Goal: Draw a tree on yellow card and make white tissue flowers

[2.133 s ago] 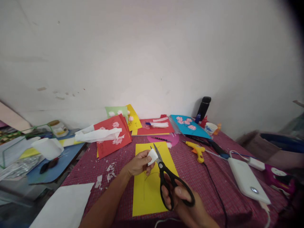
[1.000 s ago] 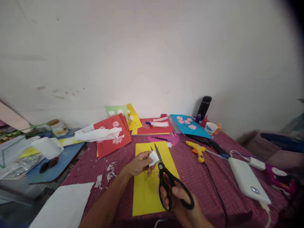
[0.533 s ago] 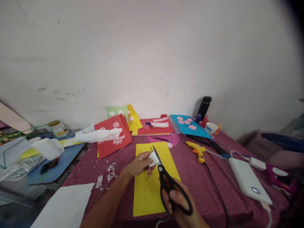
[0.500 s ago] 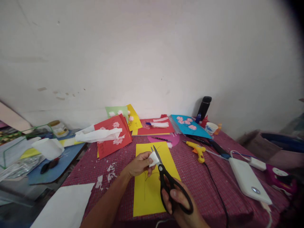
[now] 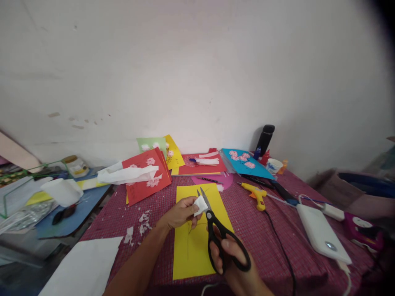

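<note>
Between its thumb and fingers my left hand (image 5: 184, 211) pinches a small folded piece of white tissue paper (image 5: 201, 205). My right hand (image 5: 233, 257) has its fingers through the black handles of a pair of scissors (image 5: 210, 215). The blades point up and away, slightly parted, and lie at the right edge of the tissue. Below both hands is a yellow sheet of paper (image 5: 193, 263) with thin dark lines drawn on it, partly covered by the hands.
White scraps (image 5: 144, 222) lie left of the yellow sheet. A yellow glue gun (image 5: 254, 193) with a black cord and a white power bank (image 5: 322, 234) are on the right. Red cards with paper flowers (image 5: 146, 191), a blue card (image 5: 243, 162) and a black bottle (image 5: 266, 137) stand toward the wall.
The scissor blades have opened a little less or more by a very small amount at the tissue; the hands stay in nearly the same place.
</note>
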Available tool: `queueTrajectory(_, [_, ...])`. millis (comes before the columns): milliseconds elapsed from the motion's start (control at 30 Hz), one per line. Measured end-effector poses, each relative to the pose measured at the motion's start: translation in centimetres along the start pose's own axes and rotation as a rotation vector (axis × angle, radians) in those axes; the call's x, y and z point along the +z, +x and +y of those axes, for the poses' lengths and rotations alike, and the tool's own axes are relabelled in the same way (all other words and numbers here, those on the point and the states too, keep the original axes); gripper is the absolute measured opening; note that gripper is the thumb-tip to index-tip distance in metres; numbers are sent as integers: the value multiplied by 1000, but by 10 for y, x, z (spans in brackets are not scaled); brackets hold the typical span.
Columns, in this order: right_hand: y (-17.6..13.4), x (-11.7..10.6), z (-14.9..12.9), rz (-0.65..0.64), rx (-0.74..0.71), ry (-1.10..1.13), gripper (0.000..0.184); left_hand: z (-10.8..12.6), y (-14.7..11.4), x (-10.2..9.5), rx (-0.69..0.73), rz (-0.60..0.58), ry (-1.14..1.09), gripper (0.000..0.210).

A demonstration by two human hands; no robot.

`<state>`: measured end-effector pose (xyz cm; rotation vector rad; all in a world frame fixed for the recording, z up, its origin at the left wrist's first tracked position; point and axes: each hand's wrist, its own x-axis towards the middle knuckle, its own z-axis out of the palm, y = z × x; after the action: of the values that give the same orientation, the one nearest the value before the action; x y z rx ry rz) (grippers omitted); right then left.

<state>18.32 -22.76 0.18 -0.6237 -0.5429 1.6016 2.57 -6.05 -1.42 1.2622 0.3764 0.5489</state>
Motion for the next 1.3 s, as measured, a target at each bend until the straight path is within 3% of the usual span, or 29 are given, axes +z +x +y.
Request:
queueTrajectory(300, [-1,5,2,-53,-100,-134,34,0,-1,-1,2,10,-10,39])
queueTrajectory(600, [-3,-1,-4,-30,31,-22,44,1,-2,0,-25,-11,22,37])
queueTrajectory(933, [0,-3,6,73,-15,1,37,0,-1,0,-43,-4,38,39])
queueTrajectory(1300, [-1,-2,4,31,-9,-85,34,0,-2,-1,-51,2,44,37])
